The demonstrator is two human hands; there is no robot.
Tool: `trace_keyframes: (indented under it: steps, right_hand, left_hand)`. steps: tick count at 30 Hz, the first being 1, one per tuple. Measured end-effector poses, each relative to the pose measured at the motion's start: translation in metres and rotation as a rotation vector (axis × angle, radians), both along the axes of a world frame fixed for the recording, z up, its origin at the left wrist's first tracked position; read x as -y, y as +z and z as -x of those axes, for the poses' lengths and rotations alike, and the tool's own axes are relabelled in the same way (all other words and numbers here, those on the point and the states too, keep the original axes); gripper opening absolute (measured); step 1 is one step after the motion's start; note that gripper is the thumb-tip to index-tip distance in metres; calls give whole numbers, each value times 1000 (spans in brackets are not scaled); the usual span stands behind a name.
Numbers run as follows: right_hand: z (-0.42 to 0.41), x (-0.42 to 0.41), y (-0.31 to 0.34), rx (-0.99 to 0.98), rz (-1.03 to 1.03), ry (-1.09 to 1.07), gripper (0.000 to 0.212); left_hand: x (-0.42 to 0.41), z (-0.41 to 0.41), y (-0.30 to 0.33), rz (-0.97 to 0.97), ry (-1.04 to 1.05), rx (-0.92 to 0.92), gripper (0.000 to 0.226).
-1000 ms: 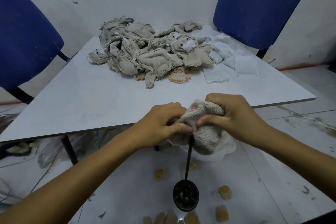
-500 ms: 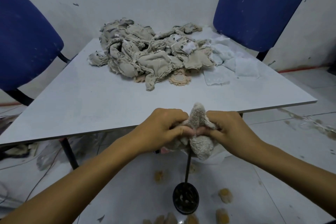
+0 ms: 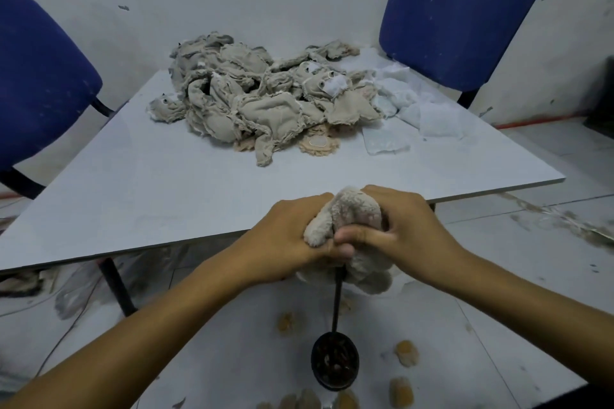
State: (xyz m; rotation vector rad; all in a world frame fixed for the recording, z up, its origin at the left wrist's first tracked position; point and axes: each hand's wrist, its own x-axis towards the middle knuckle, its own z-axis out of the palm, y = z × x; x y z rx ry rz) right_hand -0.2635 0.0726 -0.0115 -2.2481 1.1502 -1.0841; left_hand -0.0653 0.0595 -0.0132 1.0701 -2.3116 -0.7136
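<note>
2 hands meet at centre frame: the left hand (image 3: 289,242) and right hand (image 3: 403,234) both grip a fuzzy beige plush skin (image 3: 349,219), fingers curled round it, above a black rod (image 3: 337,302). Upper centre, a heap of fabric skins (image 3: 252,100) lies on the table (image 3: 149,189).

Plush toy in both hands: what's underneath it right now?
A thin black rod drops from beneath the plush toy to a round black base. The rod's top end is covered by the toy, the left hand and the right hand.
</note>
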Motion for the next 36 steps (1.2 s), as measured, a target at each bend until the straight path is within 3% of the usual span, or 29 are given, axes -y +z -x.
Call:
trace_keyframes:
  steps: [4,6,8,12,13,15,18,20,21,24,26,28,30,32,33,36]
  right_hand:
    - [19,9,-1,-64,-237,196,53]
    - [29,10,1,24,-353,233,57]
    - [31,8,6,173,-306,184,52]
    - [19,6,19,406,-118,125,53]
    - [17,5,20,394,-80,108,54]
    - [15,3,16,284,-69,97,56]
    - [17,5,-2,123,-236,91,61]
    - [22,6,-10,115,-343,96,58]
    - [24,6,-10,134,-344,81,54]
    - [26,5,-4,258,-188,36,41]
    - [22,1,4,325,-60,38,30]
    - [19,0,7,215,7,2,30]
    - [16,-1,0,-21,-27,-42,41]
    - [14,-2,-11,-95,-99,-40,29]
    - [15,-2,-15,-83,-112,-29,19]
    - [19,2,-21,-119,-146,38,17]
  left_hand:
    - [4,-4,6,16,88,-236,21]
    - [8,-9,8,-4,68,-143,24]
    - [7,-10,9,-32,11,-84,32]
    - [5,-2,18,-27,27,-470,28]
    - [5,-3,20,-3,31,-461,24]
    - [8,-9,18,2,16,-276,12]
    - [12,-14,8,48,-30,81,14]
    - [14,-14,9,83,-63,164,14]
    - [13,-13,12,57,-71,129,18]
    - [11,-8,25,-78,-40,-213,37]
    - [9,-4,32,-35,-51,-314,36]
    - [12,-7,34,-27,-50,-236,17]
    - [14,-13,28,-48,-57,5,30]
    - [16,-15,23,-104,-84,146,29]
    - [15,-13,24,-143,-110,110,24]
    - [13,-4,34,-182,-113,-108,43]
